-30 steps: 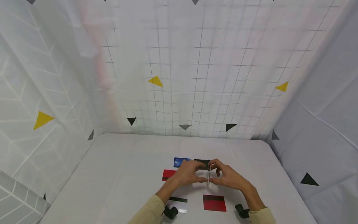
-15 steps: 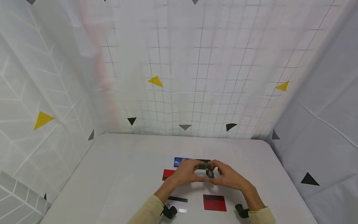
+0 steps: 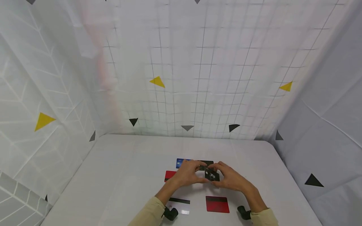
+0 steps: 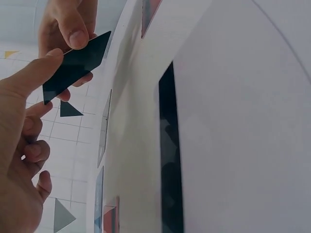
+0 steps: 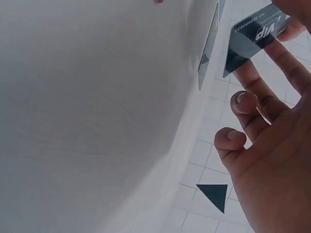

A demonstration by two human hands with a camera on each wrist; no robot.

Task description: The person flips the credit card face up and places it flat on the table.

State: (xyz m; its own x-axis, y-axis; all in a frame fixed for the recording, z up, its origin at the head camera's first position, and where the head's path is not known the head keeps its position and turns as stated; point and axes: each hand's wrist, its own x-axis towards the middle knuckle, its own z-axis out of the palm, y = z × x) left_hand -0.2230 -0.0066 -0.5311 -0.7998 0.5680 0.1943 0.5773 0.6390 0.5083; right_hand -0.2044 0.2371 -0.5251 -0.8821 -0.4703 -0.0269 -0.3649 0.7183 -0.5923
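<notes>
A black card with "Vip" lettering (image 3: 212, 174) is held tilted above the table between both hands. My left hand (image 3: 186, 173) pinches its edges with thumb and index fingertip; its other fingers curl loosely in the left wrist view. From the other side, my right hand (image 3: 230, 179) grips the card between thumb and fingers. The lettered face (image 5: 260, 36) shows in the right wrist view, while the plain dark back (image 4: 75, 65) faces the left wrist camera. Behind the hands lies another dark card (image 3: 210, 162), partly covered by them.
On the white table (image 3: 127, 179) lie a blue card (image 3: 182, 163) at the back, a red card (image 3: 170, 175) partly hidden by the left hand, a white card with a black stripe (image 3: 182, 206) by the left wrist, and a red card (image 3: 217, 204) in front.
The held card has turned from nearly edge-on to show its lettered black face to the head camera. Both hands stay almost in place; the cards on the table have not moved.
</notes>
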